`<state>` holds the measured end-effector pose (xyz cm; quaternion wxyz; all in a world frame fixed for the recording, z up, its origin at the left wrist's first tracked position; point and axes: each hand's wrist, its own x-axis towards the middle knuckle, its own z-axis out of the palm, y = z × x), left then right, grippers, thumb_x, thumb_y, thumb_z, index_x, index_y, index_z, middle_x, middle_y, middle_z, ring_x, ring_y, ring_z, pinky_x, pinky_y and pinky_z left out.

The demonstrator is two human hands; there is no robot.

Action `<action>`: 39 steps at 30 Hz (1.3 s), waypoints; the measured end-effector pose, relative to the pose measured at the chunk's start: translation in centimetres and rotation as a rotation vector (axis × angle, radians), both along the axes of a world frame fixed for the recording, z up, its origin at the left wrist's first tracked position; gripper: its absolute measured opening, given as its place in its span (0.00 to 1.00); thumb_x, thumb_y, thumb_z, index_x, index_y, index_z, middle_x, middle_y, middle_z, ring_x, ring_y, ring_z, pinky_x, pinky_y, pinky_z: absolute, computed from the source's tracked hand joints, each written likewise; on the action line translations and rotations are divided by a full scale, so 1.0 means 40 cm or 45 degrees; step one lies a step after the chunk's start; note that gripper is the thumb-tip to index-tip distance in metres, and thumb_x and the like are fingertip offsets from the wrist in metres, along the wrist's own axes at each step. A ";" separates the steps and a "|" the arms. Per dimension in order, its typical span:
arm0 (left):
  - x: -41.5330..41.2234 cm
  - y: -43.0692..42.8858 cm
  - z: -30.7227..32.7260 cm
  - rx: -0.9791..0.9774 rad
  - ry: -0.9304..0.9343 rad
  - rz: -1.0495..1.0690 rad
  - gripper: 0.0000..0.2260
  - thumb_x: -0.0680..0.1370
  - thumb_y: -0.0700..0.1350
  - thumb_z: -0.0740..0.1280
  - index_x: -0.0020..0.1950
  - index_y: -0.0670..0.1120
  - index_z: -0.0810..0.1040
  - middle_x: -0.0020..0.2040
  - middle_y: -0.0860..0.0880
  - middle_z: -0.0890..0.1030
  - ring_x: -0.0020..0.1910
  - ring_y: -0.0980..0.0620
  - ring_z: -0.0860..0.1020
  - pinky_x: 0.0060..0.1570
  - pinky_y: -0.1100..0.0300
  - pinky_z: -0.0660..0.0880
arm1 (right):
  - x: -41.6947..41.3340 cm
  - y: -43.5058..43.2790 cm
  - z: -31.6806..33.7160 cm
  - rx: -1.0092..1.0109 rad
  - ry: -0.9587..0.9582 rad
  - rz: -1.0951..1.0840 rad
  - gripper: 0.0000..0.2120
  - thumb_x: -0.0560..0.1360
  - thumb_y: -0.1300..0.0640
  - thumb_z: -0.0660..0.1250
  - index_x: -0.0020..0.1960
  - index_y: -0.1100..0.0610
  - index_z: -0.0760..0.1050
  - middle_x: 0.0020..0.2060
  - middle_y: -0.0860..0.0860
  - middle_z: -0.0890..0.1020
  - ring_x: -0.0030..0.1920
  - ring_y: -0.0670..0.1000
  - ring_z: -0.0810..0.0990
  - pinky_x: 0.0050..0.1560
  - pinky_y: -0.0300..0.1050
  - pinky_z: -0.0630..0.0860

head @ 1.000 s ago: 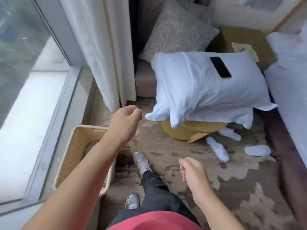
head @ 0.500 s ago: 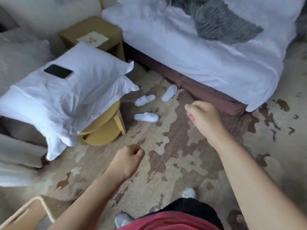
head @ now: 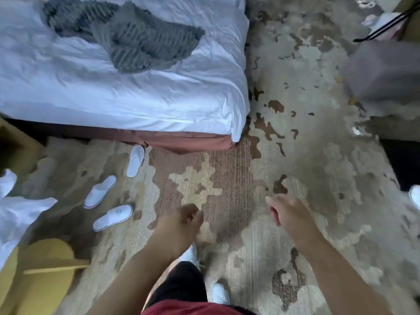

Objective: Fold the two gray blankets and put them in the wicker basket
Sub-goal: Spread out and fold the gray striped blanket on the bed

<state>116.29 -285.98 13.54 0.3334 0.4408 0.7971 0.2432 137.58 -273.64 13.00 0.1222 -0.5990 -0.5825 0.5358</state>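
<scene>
Though both grips are curled to fists, left hand (head: 181, 221) and right hand (head: 287, 212) hold nothing.

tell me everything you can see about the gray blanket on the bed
The gray blanket lies unfolded and rumpled on the white bed sheet. It looks soft and plush, with wavy ribs. A darker gray stretch runs off to the upper left; whether that is a second blanket is unclear. Only the sheet touches it.
</scene>
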 end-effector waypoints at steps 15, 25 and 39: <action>-0.036 1.253 -0.038 0.088 -0.008 -0.617 0.15 0.77 0.47 0.59 0.33 0.40 0.69 0.28 0.44 0.71 0.27 0.51 0.70 0.30 0.58 0.65 | 0.032 0.653 -0.083 -0.200 -0.121 -0.623 0.21 0.75 0.48 0.64 0.26 0.52 0.66 0.23 0.49 0.66 0.25 0.48 0.64 0.32 0.44 0.63; -0.074 1.748 -0.143 -0.178 0.029 -0.468 0.15 0.78 0.47 0.59 0.34 0.41 0.72 0.31 0.45 0.75 0.31 0.53 0.71 0.34 0.58 0.67 | -0.081 1.455 -0.118 -0.093 0.022 -0.376 0.18 0.75 0.54 0.62 0.31 0.59 0.61 0.28 0.55 0.62 0.29 0.52 0.60 0.33 0.48 0.57; -0.181 2.244 -0.106 -0.363 -0.219 0.543 0.15 0.76 0.44 0.62 0.29 0.46 0.74 0.26 0.51 0.77 0.29 0.55 0.76 0.34 0.62 0.70 | -0.354 2.441 -0.046 -0.059 0.036 0.414 0.15 0.76 0.54 0.61 0.33 0.57 0.66 0.28 0.54 0.66 0.29 0.50 0.64 0.34 0.44 0.63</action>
